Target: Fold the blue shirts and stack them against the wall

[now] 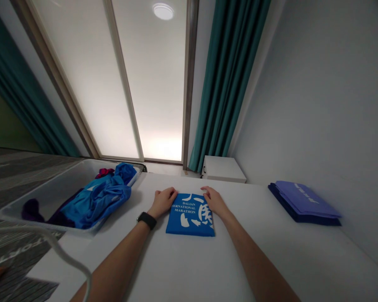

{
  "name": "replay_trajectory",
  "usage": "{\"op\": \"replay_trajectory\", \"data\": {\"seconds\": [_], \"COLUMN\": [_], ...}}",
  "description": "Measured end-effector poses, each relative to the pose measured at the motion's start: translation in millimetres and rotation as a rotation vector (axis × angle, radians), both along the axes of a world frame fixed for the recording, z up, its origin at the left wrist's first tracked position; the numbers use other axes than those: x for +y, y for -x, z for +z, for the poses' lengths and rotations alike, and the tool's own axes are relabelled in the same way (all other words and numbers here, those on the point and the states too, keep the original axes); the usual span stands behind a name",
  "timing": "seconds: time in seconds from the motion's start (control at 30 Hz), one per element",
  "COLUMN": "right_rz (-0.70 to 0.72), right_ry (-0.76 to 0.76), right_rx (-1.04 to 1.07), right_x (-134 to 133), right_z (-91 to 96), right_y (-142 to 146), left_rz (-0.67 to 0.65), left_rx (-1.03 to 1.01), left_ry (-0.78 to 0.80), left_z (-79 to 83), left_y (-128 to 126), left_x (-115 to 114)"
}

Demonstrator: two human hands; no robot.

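Observation:
A folded blue shirt (pixel 190 216) with white lettering lies flat on the white table (pixel 189 268). My left hand (pixel 163 201), with a black watch on its wrist, rests at the shirt's far left corner with its fingers curled on the edge. My right hand (pixel 214 201) lies at the far right corner, fingers flat and pressed on the cloth. Both forearms reach in from the near edge.
A grey bin (pixel 44 197) at the left holds crumpled blue and purple clothes (pixel 97 197). A stack of folded purple-blue garments (pixel 304 202) lies at the right by the wall. A white box (pixel 223 168) stands beyond the table by teal curtains. A white cable (pixel 59 251) crosses the lower left.

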State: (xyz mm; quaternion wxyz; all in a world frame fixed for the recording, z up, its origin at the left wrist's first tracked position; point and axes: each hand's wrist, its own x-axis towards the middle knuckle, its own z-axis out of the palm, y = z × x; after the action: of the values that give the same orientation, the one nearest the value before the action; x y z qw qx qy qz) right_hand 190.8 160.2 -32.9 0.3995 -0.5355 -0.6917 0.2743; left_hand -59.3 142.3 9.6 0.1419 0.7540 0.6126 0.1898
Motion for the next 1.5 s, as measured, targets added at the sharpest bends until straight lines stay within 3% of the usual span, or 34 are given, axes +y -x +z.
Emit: {"op": "replay_trajectory", "data": {"seconds": [0.27,0.47,0.73,1.03,1.17,1.27,1.37,1.5], "right_rz": [-0.144,-0.062,0.009,0.019,-0.017,-0.015,0.088,0.185], "right_ry": [0.011,0.032,0.051,-0.04,-0.063,-0.134,-0.204,-0.201], "right_rx": [0.127,0.136,0.046,-0.117,-0.196,-0.351,-0.531,-0.59], "right_x": [-3,-10,-9,-8,-12,-25,-48,-81], "right_z": [1.0,3.2,2.8,3.3,13.1,31.0,47.0,48.1], "right_y": [-12,-4,1,1,3,18,48,90], "left_rz": [0.02,-0.002,-0.016,0.03,0.042,0.034,0.014,-0.008], "left_rx": [-0.038,-0.064,-0.066,-0.028,-0.026,-0.033,-0.045,-0.056], "left_ry": [-0.005,0.011,0.042,0.056,0.053,0.051,0.061,0.082], "left_z": [5.8,9.9,10.1,5.9,5.4,5.8,8.5,12.5], "left_y": [0,0,1,2,2,2,3,4], "left_x": [-3,-4,-3,0,0,0,0,-1]}}
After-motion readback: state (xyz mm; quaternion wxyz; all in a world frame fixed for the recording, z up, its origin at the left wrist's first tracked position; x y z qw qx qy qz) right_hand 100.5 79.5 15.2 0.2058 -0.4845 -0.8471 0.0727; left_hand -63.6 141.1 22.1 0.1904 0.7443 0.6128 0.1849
